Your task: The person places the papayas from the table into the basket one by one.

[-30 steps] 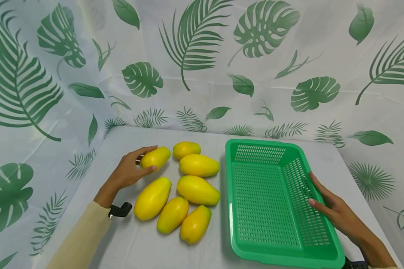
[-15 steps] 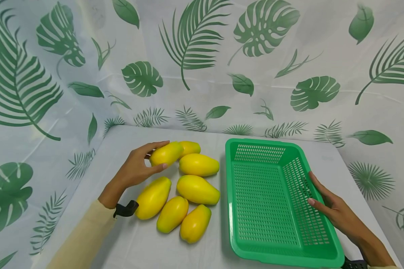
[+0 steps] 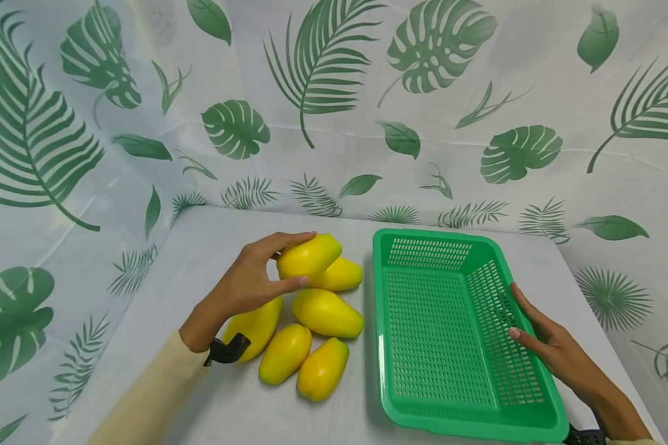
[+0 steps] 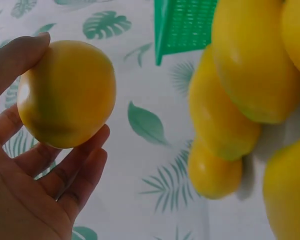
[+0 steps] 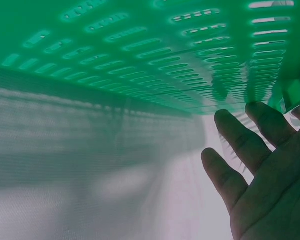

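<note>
In the head view my left hand (image 3: 242,281) grips a yellow papaya (image 3: 306,256), thumb on the near side and fingers round the far side. It is held above another papaya (image 3: 345,275), partly covering it. The left wrist view shows the held papaya (image 4: 67,95) end-on between thumb and fingers. My right hand (image 3: 559,352) holds the right rim of a green plastic basket (image 3: 382,346), thumb over the rim. Underneath, in the right wrist view, its fingers (image 5: 242,140) reach toward the basket's slotted outer side. Nothing lies inside the basket.
Several more papayas lie on the white cloth left of the basket, among them one in the middle (image 3: 328,314) and two in front, a left one (image 3: 286,355) and a right one (image 3: 324,371). Another (image 3: 261,321) is partly behind my left wrist. A leaf-patterned curtain (image 3: 334,173) stands behind.
My left hand has lifted the papaya and carried it right, over the back papayas toward the basket. My right hand and the basket have stayed in place.
</note>
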Motion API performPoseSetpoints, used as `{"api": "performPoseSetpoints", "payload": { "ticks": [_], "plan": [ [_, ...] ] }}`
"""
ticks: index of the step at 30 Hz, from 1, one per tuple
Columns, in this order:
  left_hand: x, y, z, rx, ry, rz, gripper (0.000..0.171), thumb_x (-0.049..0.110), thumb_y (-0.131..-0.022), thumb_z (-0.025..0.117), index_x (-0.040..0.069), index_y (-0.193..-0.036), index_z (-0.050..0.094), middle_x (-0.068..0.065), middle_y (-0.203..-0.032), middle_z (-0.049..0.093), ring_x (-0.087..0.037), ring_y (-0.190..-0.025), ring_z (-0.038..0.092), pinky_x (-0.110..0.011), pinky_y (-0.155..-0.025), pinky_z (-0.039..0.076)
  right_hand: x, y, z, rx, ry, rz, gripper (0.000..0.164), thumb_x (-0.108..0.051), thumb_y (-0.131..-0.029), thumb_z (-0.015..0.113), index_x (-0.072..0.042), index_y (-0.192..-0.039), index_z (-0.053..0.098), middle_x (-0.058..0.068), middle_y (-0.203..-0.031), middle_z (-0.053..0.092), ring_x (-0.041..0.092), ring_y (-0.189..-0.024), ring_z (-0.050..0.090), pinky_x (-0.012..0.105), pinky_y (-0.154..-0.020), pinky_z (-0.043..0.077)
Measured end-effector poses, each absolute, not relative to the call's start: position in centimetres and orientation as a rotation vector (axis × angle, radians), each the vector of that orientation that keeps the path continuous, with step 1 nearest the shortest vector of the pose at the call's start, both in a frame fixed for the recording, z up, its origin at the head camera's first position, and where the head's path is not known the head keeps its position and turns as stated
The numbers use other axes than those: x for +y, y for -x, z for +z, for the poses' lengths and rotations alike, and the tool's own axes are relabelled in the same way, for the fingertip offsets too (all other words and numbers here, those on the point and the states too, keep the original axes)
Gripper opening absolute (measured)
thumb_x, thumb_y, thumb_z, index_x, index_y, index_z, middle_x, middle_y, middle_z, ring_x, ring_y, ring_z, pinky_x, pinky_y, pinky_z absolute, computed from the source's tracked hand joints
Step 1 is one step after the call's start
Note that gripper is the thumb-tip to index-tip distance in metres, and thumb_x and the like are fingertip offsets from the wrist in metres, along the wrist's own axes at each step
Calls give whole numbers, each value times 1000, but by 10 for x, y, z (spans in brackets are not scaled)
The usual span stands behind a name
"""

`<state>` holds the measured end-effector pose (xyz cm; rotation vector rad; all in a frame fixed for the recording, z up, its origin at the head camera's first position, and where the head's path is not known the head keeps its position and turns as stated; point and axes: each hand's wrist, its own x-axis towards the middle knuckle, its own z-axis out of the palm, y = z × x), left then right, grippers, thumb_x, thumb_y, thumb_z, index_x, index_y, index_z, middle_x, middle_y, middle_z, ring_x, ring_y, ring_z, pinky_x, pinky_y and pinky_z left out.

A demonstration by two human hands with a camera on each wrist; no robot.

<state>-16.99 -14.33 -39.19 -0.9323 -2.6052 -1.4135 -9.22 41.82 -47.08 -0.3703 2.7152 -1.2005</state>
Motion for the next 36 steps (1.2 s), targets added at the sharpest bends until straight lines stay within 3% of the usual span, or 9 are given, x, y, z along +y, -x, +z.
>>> {"api": "performPoseSetpoints", "payload": {
  "ticks": [12, 24, 36],
  "plan": [
    [-114, 169, -383, -2543, 1032, -1451, 68, 32, -94, 82, 33, -156, 53, 13, -153, 59, -8, -129, 61, -36, -106, 54, 416, 91, -471, 2672, 373, -1288, 82, -8, -112, 51, -30, -172, -1, -15, -179, -4, -26, -146, 11, -5, -104, 22],
    [-87, 158, -379, -2522, 1122, -1514, 68, 33, -94, 83, 32, -155, 55, 11, -140, 64, -11, -109, 60, -33, -95, 55, 417, 91, -473, 2674, 403, -1298, 82, -5, -111, 50, -28, -172, -1, -15, -179, -4, -24, -148, 10, -5, -104, 21],
    [-64, 151, -381, -2440, 1219, -1536, 65, 30, -93, 83, 27, -153, 58, 9, -144, 65, -8, -119, 63, -31, -103, 55, 417, 91, -473, 2658, 397, -1323, 82, -5, -111, 50, -29, -172, 0, -14, -179, -5, -22, -149, 9, -4, -105, 21]
  ]
}}
